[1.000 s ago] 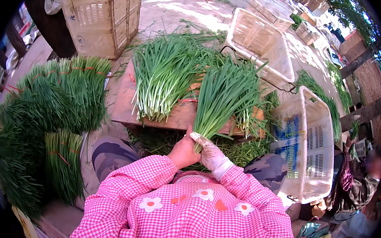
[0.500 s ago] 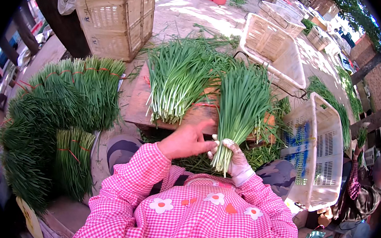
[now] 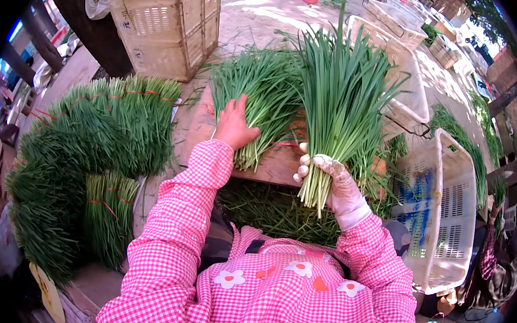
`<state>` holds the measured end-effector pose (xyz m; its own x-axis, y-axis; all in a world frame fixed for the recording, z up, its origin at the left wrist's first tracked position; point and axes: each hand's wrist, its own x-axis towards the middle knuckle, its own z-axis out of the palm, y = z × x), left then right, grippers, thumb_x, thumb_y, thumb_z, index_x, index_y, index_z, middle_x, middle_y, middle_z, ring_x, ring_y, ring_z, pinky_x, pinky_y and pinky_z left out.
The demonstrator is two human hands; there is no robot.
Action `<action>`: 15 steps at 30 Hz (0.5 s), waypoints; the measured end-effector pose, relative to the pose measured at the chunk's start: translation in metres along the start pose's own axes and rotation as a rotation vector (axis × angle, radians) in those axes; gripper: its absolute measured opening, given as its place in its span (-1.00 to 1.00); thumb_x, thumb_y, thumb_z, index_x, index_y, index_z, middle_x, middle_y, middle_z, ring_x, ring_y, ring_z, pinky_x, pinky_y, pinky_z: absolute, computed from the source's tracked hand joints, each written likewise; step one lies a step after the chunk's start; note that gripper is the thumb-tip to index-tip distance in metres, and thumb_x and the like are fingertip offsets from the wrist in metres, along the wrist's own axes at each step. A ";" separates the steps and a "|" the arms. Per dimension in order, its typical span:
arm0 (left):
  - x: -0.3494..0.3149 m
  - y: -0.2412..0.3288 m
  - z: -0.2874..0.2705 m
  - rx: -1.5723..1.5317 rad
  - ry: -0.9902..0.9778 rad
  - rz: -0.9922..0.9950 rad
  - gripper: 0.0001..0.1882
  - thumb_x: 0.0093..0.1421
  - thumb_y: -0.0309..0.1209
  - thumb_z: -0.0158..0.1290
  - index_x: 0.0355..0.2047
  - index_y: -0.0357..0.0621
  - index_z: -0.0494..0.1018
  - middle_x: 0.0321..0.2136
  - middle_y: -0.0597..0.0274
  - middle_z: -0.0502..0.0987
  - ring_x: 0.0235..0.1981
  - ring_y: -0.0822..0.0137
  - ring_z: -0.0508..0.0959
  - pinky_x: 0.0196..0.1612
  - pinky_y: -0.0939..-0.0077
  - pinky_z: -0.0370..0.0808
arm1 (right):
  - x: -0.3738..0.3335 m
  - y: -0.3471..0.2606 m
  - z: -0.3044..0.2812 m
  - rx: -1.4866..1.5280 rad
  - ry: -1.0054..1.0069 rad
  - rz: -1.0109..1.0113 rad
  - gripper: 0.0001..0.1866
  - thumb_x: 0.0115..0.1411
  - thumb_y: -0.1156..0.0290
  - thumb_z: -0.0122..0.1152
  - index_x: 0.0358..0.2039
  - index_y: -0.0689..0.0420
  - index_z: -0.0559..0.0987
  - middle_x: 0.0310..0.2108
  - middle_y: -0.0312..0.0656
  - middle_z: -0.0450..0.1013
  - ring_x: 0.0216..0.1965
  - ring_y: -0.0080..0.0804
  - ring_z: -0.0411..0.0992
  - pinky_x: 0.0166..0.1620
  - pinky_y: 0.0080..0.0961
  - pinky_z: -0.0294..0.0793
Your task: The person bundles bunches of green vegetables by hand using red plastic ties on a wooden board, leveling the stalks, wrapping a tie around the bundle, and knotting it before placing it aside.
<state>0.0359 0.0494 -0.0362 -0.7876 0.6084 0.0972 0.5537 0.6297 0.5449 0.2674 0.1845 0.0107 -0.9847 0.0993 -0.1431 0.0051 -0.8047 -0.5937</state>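
My right hand [image 3: 342,189], in a whitish soiled glove, is wrapped round the pale lower stems of a bunch of garlic chives [image 3: 348,108]. Its green leaves point up and away from me, and the stem ends hang below the fingers. My bare left hand [image 3: 235,126] rests on the left edge of a loose pile of garlic chives [image 3: 268,80], thumb and fingers apart. This pile lies on a low reddish wooden board [image 3: 269,173]. A red tie [image 3: 287,144] shows on the board between the pile and the held bunch.
Bundles of chives with red ties [image 3: 110,198] are massed at the left. An upended plastic crate [image 3: 166,27] stands beyond them. More crates are at the right, one tilted near my knee [image 3: 440,212]. Leaf scraps [image 3: 272,214] lie below the board's near edge.
My left hand has moved from beside the held bunch, forward and left onto the loose pile. My right hand has raised the bunch slightly, moving it forward and right.
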 end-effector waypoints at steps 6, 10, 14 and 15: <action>0.005 -0.050 -0.013 -0.621 -0.040 -0.083 -0.10 -0.18 -0.32 0.24 0.16 -0.32 0.09 0.02 -0.15 0.33 0.07 0.11 0.32 0.13 0.41 0.22 | 0.051 -0.003 0.046 0.136 -0.236 0.028 -0.42 0.12 0.26 0.12 0.07 0.35 0.26 -0.27 -0.16 0.42 -0.25 -0.37 0.44 -0.09 -0.32 0.45; 0.011 -0.039 -0.011 -0.630 -0.041 -0.053 -0.16 -0.14 -0.38 0.21 0.16 -0.31 0.11 -0.07 -0.04 0.42 -0.06 0.19 0.43 0.05 0.46 0.31 | 0.107 0.038 0.011 0.143 0.004 0.234 -0.47 0.15 0.04 0.07 -0.05 0.22 0.38 -0.31 -0.04 0.49 -0.37 -0.20 0.51 -0.28 -0.22 0.56; 0.013 -0.053 -0.020 -0.905 -0.165 -0.111 -0.29 -0.09 -0.42 0.12 0.12 -0.26 0.20 -0.07 0.12 0.43 -0.06 0.26 0.42 0.04 0.47 0.30 | 0.139 0.068 -0.008 0.171 0.083 0.270 -0.52 0.15 -0.01 0.07 -0.11 0.12 0.43 -0.32 -0.04 0.50 -0.40 -0.15 0.52 -0.34 -0.17 0.58; 0.012 -0.057 -0.025 -1.041 -0.253 -0.131 -0.30 -0.09 -0.41 0.11 0.12 -0.24 0.21 -0.06 0.14 0.42 -0.04 0.28 0.40 0.06 0.48 0.28 | 0.142 0.069 -0.003 0.186 0.076 0.279 -0.54 0.14 0.00 0.09 -0.11 0.10 0.42 -0.31 -0.09 0.49 -0.39 -0.16 0.51 -0.33 -0.18 0.58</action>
<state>-0.0118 0.0086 -0.0449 -0.6791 0.7237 -0.1229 -0.1262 0.0499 0.9907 0.1285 0.1451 -0.0529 -0.9341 -0.1022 -0.3420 0.2338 -0.8991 -0.3701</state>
